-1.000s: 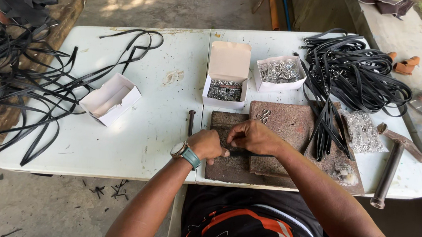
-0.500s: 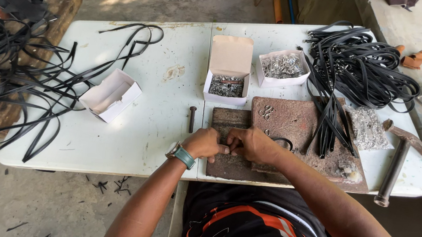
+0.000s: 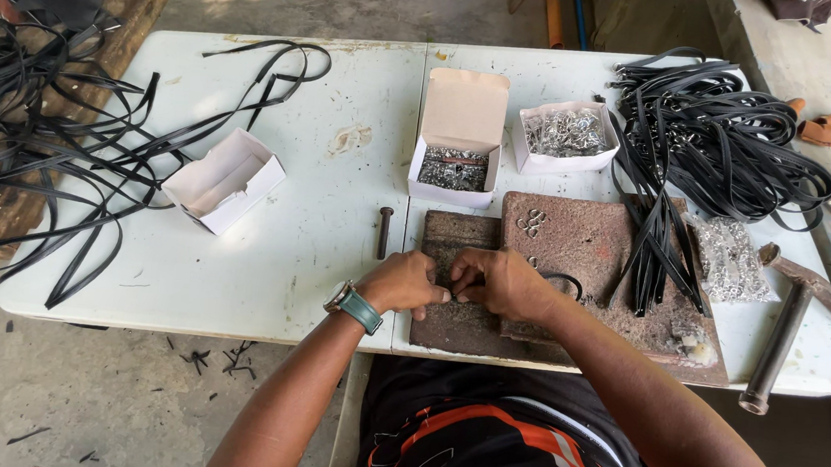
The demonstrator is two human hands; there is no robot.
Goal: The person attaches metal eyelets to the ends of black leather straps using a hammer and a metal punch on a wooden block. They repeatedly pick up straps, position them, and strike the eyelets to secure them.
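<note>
Pinching a small dark piece (image 3: 452, 293), too small to make out, the left hand (image 3: 400, 284) and right hand (image 3: 503, 282) meet fingertip to fingertip over a rough, rust-brown metal slab (image 3: 588, 239) at the table's (image 3: 286, 243) near edge. A thin black strap loop (image 3: 564, 281) curls just beyond the right knuckles. A dark steel punch (image 3: 384, 231) lies left of the slab. Past it stand an open white cardboard box of small metal fittings (image 3: 454, 167) and a second box of shiny rings (image 3: 566, 135). Flat black straps (image 3: 719, 139) coil at the far right corner; a hammer (image 3: 786, 322) rests at the right edge.
</note>
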